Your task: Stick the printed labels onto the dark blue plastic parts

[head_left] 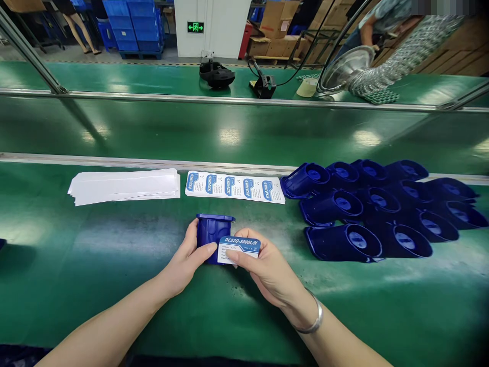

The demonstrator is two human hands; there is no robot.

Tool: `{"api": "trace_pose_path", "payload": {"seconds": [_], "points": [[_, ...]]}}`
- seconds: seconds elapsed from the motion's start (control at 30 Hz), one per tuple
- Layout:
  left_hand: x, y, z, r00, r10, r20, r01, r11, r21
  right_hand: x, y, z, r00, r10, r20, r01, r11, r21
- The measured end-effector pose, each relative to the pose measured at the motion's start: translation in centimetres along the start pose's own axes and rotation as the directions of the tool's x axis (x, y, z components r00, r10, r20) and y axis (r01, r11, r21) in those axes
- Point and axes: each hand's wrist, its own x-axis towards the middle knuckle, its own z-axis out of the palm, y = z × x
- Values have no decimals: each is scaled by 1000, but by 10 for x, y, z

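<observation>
A dark blue plastic housing (pixel 213 229) stands flange-up above the green work surface, with my left hand (pixel 183 262) wrapped round its left side. Between the thumb and fingers of my right hand (pixel 267 265) is a blue and white label (pixel 240 244) printed "DC52Q-5000L/H". The label lies across the front right of the housing; whether it is stuck there I cannot tell. Behind them is a sheet of similar labels (pixel 235 187), and to its left a stack of white strips (pixel 126 186). My right fingertips are partly hidden behind the label.
Several blue housings (pixel 346 242) lie in rows at the right, open ends facing me. A metal rail (pixel 229 167) runs behind the label sheet. Farther back are a black device (pixel 216 75), a metal duct (pixel 408 56) and a person's arm (pixel 367 33).
</observation>
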Motion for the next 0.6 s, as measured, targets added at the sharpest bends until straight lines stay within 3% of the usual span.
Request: {"api": "trace_pose_path", "payload": {"seconds": [0.6], "points": [[0,1,0,1000,-17,5,17,1000,-6,0,1,0,1000,9,8,-9,1000,21]]}}
